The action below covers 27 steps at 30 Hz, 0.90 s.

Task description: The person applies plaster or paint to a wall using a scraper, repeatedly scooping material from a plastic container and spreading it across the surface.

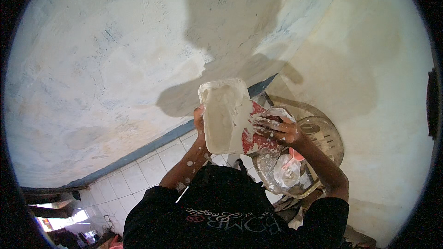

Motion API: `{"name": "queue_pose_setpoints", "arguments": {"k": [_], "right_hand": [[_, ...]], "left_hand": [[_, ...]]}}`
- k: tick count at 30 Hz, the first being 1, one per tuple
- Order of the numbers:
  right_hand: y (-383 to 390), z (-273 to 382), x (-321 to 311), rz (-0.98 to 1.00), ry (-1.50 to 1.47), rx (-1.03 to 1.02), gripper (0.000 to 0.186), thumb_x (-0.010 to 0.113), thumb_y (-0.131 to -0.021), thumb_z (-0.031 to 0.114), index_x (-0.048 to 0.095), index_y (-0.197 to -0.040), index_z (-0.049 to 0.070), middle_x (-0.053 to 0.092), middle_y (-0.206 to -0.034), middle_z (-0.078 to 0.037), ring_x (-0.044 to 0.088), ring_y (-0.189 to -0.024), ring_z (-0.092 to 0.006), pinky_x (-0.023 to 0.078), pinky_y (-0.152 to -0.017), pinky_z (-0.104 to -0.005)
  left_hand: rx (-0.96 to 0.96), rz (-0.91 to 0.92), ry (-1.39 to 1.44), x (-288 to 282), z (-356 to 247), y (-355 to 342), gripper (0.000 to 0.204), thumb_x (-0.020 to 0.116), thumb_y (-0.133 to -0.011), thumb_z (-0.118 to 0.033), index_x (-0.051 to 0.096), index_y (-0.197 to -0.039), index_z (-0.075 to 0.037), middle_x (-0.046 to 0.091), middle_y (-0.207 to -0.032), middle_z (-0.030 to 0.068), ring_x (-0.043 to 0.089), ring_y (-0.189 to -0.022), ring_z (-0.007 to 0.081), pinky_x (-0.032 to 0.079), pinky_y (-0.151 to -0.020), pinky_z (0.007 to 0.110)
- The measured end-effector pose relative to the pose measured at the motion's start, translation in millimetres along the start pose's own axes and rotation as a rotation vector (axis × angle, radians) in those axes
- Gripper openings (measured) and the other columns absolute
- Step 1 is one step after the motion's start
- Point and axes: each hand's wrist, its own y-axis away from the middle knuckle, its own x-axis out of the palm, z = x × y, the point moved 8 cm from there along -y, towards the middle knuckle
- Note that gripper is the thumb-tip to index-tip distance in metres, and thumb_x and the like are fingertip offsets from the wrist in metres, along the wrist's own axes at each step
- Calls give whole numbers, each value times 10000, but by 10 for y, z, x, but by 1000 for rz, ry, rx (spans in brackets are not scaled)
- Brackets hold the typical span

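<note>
A shallow rectangular tray, whitish and coated with wet putty, is held up in front of my chest. My left hand grips its left side, with most of the fingers hidden beneath it. At the tray's right side is a flat red spreader smeared with white putty. My right hand is closed on the spreader's right part, its fingers and knuckles spattered white. Smooth pale putty fills the tray's middle.
A patchy plastered wall rises ahead and to the left, meeting another wall at right. Below my right arm stands a stained plastic chair, bearing a clear plastic bag and a pink-red item. White tiles cover the floor.
</note>
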Motion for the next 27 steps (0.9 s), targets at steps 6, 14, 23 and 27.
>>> {"name": "queue_pose_setpoints", "arguments": {"k": [6, 14, 23, 27], "right_hand": [[106, -57, 24, -27, 186, -11, 375, 567, -663, 125, 610, -1033, 81, 508, -1215, -67, 475, -1126, -234, 375, -949, -384], [262, -216, 216, 29, 203, 47, 362, 583, -721, 125, 588, -1080, 81, 424, -1298, -58, 451, -1145, -217, 335, -976, -384], [685, -633, 108, -101, 104, 209, 315, 532, -804, 239, 591, -1040, 38, 477, -1238, -112, 503, -1076, -253, 411, -891, -387], [1268, -1003, -61, -438, -142, 888, 282, 625, -674, 98, 640, -952, 52, 620, -986, -112, 567, -957, -285, 446, -822, -367]], "left_hand": [[29, -16, -62, 127, -9, 37, 676, 495, -672, -478, 438, -1200, -60, 508, -1115, 133, 501, -981, 286, 410, -839, 399], [-44, -25, -92, 61, 34, 98, 736, 514, -630, -506, 433, -1209, -60, 492, -1140, 139, 480, -1004, 289, 397, -850, 407], [177, 119, 14, 181, -328, 132, 691, 485, -692, -490, 405, -1237, -72, 483, -1184, 141, 498, -1041, 308, 415, -884, 446], [179, 107, -74, 30, -345, 71, 688, 484, -697, -485, 404, -1238, -67, 486, -1182, 144, 500, -1040, 309, 417, -882, 443]]}}
